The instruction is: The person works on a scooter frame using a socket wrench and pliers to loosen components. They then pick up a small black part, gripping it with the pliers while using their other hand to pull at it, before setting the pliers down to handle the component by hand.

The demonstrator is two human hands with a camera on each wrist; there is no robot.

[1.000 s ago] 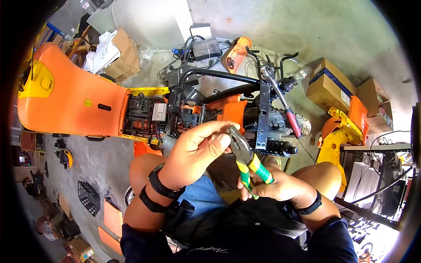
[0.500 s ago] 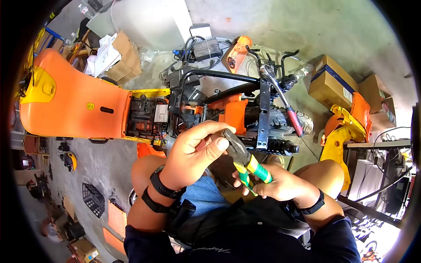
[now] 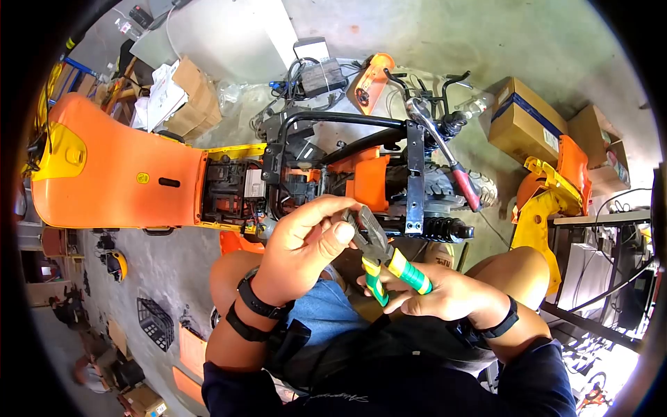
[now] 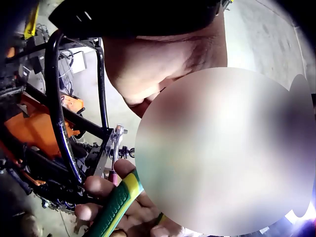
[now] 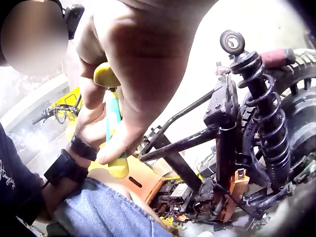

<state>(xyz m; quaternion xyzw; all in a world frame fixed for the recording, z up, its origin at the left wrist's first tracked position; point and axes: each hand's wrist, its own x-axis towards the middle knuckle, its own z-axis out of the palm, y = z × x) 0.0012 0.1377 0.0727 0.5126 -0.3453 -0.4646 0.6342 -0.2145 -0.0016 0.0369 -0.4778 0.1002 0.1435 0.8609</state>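
Pliers point(image 3: 376, 249) with green and yellow handles are held between both hands, above the lap. My right hand point(image 3: 448, 290) grips them at the handles, with fingers reaching between the two handles. At the head end, my left hand point(image 3: 303, 244) has thumb and forefinger curled at the plier jaws, which stand parted. In the left wrist view a blurred patch covers much of the scene, though one green handle point(image 4: 118, 205) shows beside the right fingers. The right thumb lies along a yellow-ended handle point(image 5: 113, 118) in the right wrist view.
Ahead is a partly stripped vehicle with an orange body panel point(image 3: 125, 156), black tube frame point(image 3: 347, 118) and coil shock point(image 3: 445, 230). A red-handled ratchet point(image 3: 445, 149) lies across the frame. Cardboard boxes point(image 3: 517, 135) and yellow-orange panels point(image 3: 538, 215) stand at right; a black crate point(image 3: 155, 323) lies left.
The plier jaws and handles have spread apart, and the right fingers have shifted between the handles. The left hand stays at the plier head. The head view has shifted slightly.
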